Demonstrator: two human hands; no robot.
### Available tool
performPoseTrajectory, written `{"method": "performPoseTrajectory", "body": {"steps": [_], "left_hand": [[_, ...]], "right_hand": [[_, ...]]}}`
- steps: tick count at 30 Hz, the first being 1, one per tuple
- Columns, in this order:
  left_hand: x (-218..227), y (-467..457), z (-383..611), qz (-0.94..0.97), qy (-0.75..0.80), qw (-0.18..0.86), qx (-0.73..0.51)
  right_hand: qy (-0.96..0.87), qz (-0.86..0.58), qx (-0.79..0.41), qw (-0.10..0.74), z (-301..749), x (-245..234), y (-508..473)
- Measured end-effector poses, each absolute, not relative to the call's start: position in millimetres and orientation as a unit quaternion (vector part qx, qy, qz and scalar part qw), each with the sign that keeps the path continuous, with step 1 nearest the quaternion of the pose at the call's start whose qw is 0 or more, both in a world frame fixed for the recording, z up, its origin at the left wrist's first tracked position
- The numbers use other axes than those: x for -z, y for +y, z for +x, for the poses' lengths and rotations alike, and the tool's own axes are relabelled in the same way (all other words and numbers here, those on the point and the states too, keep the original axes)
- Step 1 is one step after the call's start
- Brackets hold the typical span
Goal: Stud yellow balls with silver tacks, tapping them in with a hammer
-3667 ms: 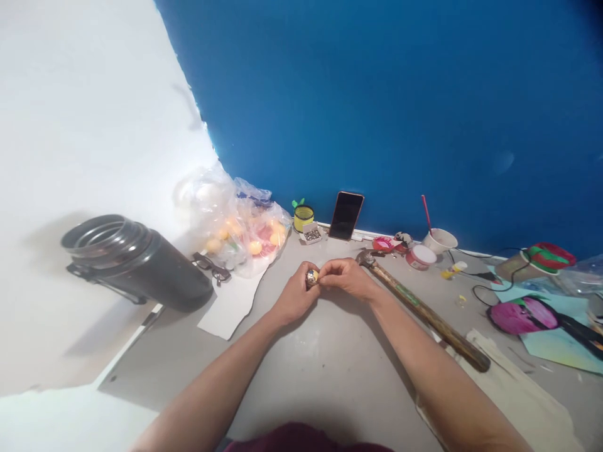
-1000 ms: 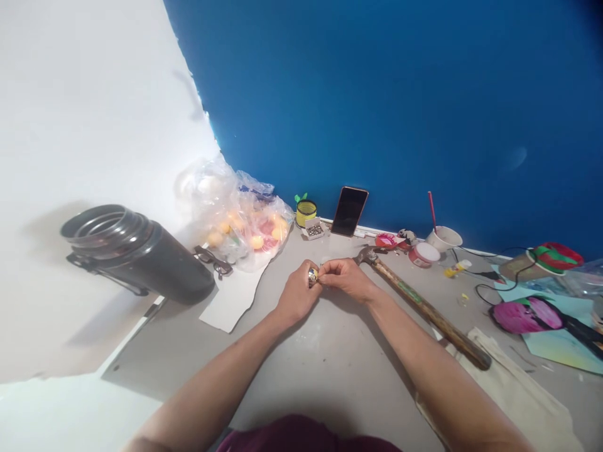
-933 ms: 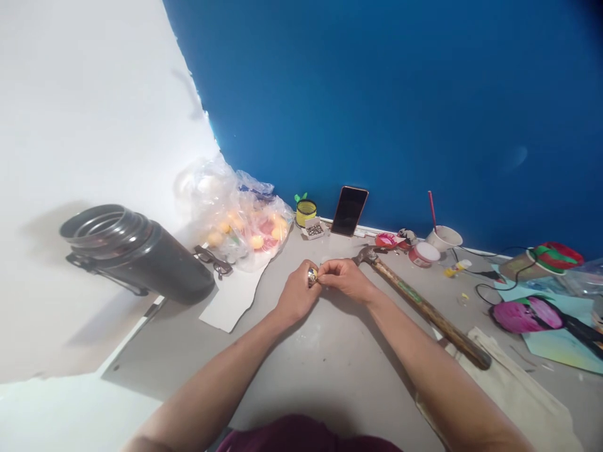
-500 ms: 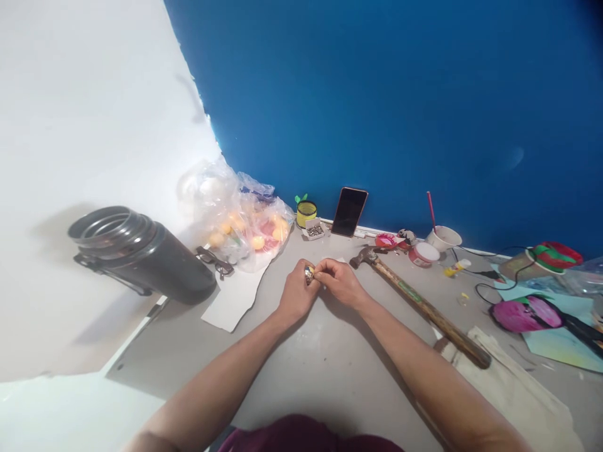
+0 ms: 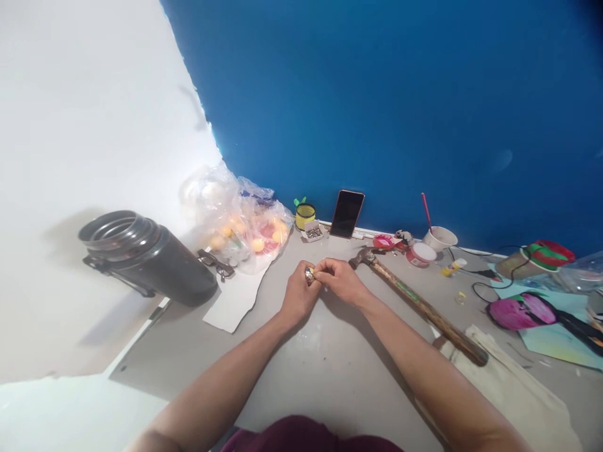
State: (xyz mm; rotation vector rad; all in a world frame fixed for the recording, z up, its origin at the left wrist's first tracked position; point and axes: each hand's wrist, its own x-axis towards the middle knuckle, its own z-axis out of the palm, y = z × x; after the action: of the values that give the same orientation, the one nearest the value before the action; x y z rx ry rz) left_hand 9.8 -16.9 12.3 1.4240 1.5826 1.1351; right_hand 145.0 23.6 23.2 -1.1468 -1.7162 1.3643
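Over the middle of the grey table [image 5: 325,383], my left hand [image 5: 298,298] is closed around a small shiny silver-and-yellow object [image 5: 309,274], too small to identify. My right hand [image 5: 343,282] meets it from the right, thumb and forefinger pinched at the object's edge. Whether something tiny sits in that pinch cannot be made out. Beyond the hands is a small open box [image 5: 313,231] of little metallic pieces. A claw hammer [image 5: 414,300] lies to the right of my right hand, its head towards the wall.
At left stands a large dark flask [image 5: 155,263], open at the top. Behind lie glasses [image 5: 217,263], a plastic bag of orange fruit [image 5: 245,232], a yellow container [image 5: 305,215] and a leaning phone [image 5: 347,213]. Rightward are a white cup [image 5: 440,238], a pink-lidded tub [image 5: 421,254] and cloth [image 5: 509,383].
The view has shifted slightly. Both hands keep nearly the same pose, and the small object shows a little more of its silver side between the fingers.
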Motion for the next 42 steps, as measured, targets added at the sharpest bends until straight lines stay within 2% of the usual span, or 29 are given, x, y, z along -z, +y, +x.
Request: {"method": "performPoseTrajectory", "body": {"steps": [4,6,7,10,13,16,22,28,31,33,36,42], "left_hand": [[-18.1,-13.5,8.7,0.503,0.578,0.451,-0.458],[-19.0,-11.4,6.4,0.454,0.548,0.527,-0.466],[-18.8,-10.5,5.2,0.429,0.528,0.561,-0.471],[-17.3,-8.8,2.8,0.376,0.463,0.636,-0.49],[-17.0,-9.1,2.9,0.361,0.441,0.655,-0.496],[-18.3,-9.3,3.0,0.369,0.462,0.638,-0.495],[-20.0,-6.8,-1.5,0.423,0.517,0.575,-0.473],[-22.9,-8.8,-1.6,0.443,0.514,0.576,-0.455],[-22.9,-10.0,-0.2,0.443,0.518,0.579,-0.447],[-22.1,-10.3,0.0,0.442,0.504,0.588,-0.451],[-21.2,-10.8,-0.4,0.442,0.464,0.611,-0.464],[-20.3,-11.3,0.0,0.435,0.47,0.621,-0.453]], "right_hand": [[-0.679,-0.454,-0.48,0.321,162.8,-41.6,33.5],[-0.715,-0.502,-0.377,0.308,183.7,-54.6,42.8],[-0.744,-0.532,-0.298,0.274,196.4,-60.9,47.8],[-0.747,-0.65,-0.109,0.085,234.3,-73.6,60.6],[-0.716,-0.689,-0.076,-0.081,256.0,-72.0,67.3],[-0.712,-0.686,-0.091,-0.123,260.6,-62.2,69.5],[-0.739,-0.663,-0.099,-0.067,265.1,-62.5,68.4],[-0.746,-0.656,-0.031,0.111,254.0,-104.7,45.7],[-0.787,-0.587,-0.055,0.18,231.7,-118.1,24.8],[-0.823,-0.527,-0.079,0.199,215.8,-118.4,14.1],[-0.86,-0.471,-0.077,0.181,200.0,-111.8,7.6],[-0.839,-0.485,-0.032,0.244,203.1,-108.9,8.1]]}}
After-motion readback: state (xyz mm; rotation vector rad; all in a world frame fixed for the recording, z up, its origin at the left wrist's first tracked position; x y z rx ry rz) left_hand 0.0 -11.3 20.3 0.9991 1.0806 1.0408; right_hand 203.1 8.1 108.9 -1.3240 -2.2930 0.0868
